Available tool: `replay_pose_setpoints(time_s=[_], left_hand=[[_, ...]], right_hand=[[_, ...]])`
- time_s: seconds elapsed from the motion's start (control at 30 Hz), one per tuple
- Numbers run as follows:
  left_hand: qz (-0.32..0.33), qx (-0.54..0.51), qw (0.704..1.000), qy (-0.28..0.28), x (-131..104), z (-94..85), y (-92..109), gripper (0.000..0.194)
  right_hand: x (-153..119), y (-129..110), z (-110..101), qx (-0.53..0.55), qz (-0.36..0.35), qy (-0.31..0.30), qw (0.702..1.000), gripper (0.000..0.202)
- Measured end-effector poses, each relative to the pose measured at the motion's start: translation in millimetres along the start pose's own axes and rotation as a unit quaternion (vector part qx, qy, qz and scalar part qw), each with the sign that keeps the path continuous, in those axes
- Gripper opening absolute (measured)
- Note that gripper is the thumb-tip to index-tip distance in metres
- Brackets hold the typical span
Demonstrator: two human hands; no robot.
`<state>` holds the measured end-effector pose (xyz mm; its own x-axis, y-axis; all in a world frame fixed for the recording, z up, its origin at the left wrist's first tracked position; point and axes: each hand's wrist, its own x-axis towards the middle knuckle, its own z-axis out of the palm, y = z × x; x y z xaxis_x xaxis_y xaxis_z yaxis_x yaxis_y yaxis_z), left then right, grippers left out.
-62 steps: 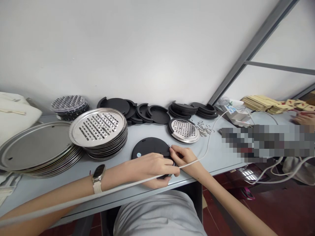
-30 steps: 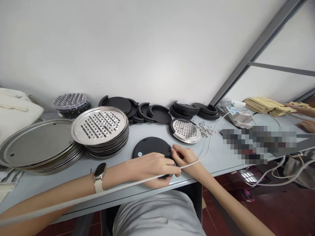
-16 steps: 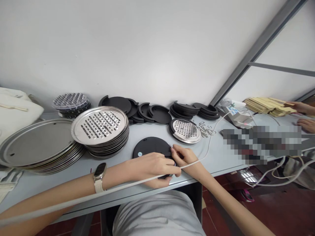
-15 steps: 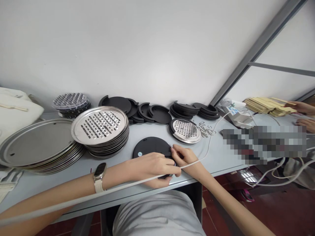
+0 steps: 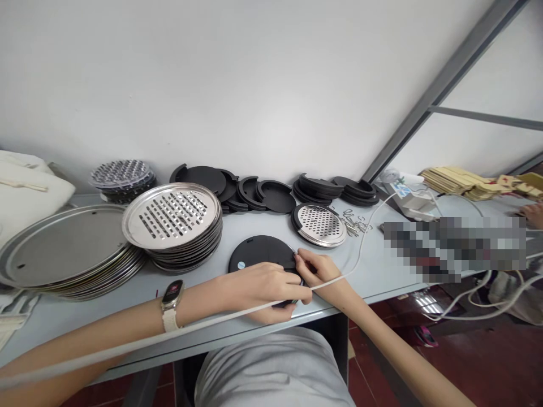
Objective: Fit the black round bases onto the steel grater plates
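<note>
A round black disc-shaped piece (image 5: pixel 261 251) with a small pale blue sticker lies on the table in front of me. My left hand (image 5: pixel 271 291) is over its near side, fingers curled round the right edge. At that same edge my right hand (image 5: pixel 320 274) pinches the rim with thumb and fingertips; part of the disc is hidden beneath both hands. Just beyond, a round metal grater plate (image 5: pixel 322 225) sits partly in a black holder. Small metal clips (image 5: pixel 355 221) lie to its right.
At left stand a stack of slotted metal discs (image 5: pixel 173 217) and a stack of plain metal trays (image 5: pixel 63 249). Black round holders (image 5: pixel 275 196) line the wall. A white cable (image 5: pixel 358 254) crosses over my arms. Wooden pieces (image 5: pixel 453 182) and another person's hand (image 5: pixel 532 215) are at far right.
My hands and the black disc have barely moved. At far right, the other person's hands have drawn back from the wooden pieces.
</note>
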<state>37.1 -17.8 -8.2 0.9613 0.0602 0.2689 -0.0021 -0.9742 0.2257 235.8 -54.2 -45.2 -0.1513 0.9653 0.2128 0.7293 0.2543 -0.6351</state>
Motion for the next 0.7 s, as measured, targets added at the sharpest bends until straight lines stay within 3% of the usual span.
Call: replay_pose_setpoints(time_s=[0.7], left_hand=[[0.012,-0.009,1.0,-0.001,1.0,2.2,-3.2,0.01]], right_hand=[[-1.2,1.8,2.6,-0.012,0.027,0.016,0.999,0.032]])
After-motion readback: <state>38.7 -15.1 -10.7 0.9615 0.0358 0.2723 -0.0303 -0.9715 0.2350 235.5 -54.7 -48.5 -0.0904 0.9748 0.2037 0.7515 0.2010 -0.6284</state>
